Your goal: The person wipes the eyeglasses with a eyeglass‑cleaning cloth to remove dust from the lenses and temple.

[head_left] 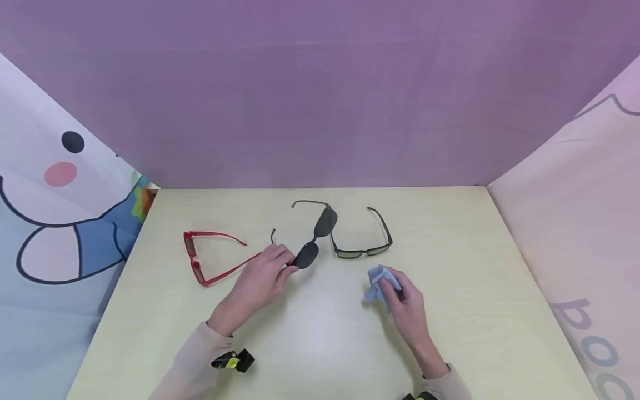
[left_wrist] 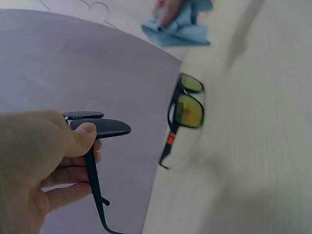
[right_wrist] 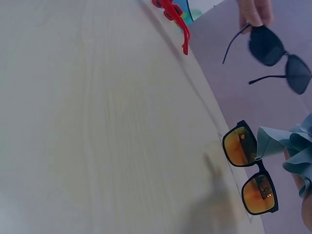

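Observation:
My left hand (head_left: 261,278) pinches a pair of dark sunglasses (head_left: 307,255) by one end of the frame, where the lens meets the temple. The glasses are held above the table with both temples unfolded; in the left wrist view the thumb presses near the dark lens (left_wrist: 109,127). My right hand (head_left: 407,305) grips a crumpled light-blue cloth (head_left: 382,284), bunched between thumb and fingers. Between the hands and farther back, black-framed glasses (head_left: 350,254) lie on the table; their lenses look yellow-orange in the right wrist view (right_wrist: 261,192).
Red-framed glasses (head_left: 197,268) lie at the left with temples open, one temple reaching close to my left hand. The pale wooden table (head_left: 320,355) meets a purple cloth wall (head_left: 320,111) at the back, with printed fabric (head_left: 65,233) on the left side.

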Available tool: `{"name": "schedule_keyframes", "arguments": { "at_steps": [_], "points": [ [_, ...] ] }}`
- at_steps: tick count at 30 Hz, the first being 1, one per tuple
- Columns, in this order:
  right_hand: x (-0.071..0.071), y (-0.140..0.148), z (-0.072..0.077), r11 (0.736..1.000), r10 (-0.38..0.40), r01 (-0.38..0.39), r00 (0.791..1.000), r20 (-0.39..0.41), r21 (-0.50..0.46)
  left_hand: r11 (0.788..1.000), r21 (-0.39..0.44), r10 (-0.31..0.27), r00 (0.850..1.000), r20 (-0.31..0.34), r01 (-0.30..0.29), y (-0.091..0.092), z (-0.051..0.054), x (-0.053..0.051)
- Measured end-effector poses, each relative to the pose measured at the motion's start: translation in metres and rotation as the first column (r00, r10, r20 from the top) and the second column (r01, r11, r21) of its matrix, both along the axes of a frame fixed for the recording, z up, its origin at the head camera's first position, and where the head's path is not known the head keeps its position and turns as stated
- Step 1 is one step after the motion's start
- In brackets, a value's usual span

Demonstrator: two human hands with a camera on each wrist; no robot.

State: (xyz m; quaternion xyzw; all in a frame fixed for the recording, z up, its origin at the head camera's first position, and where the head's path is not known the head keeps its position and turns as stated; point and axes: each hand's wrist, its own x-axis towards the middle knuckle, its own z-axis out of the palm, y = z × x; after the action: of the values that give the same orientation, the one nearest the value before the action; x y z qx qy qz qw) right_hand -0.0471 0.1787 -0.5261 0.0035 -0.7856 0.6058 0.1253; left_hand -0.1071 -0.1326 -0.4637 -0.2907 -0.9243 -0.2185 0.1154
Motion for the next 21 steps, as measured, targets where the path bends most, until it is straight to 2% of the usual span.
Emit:
{"name": "schedule_keyframes", "arguments": {
  "at_steps": [3,8,15,21],
  "points": [
    [0.0,0.0,0.001,1.0,0.0,0.0,1.0,-0.008,0.005,0.998,-0.062,0.011,1.0,-0.026,-0.012,-0.006,-0.01,-0.005],
    [0.001,0.0,0.001,1.0,0.0,0.0,1.0,-0.005,-0.003,0.991,-0.127,0.032,0.999,-0.015,-0.034,-0.012,-0.023,-0.013],
    [0.001,0.0,0.0,1.0,0.02,-0.02,1.0,-0.015,-0.017,0.966,-0.254,0.054,0.999,0.005,-0.051,-0.019,-0.035,-0.021],
    [0.002,0.0,-0.001,1.0,0.024,-0.024,1.0,-0.006,-0.019,0.956,-0.289,0.063,0.998,0.016,-0.056,-0.022,-0.042,-0.025]
  ]
}}
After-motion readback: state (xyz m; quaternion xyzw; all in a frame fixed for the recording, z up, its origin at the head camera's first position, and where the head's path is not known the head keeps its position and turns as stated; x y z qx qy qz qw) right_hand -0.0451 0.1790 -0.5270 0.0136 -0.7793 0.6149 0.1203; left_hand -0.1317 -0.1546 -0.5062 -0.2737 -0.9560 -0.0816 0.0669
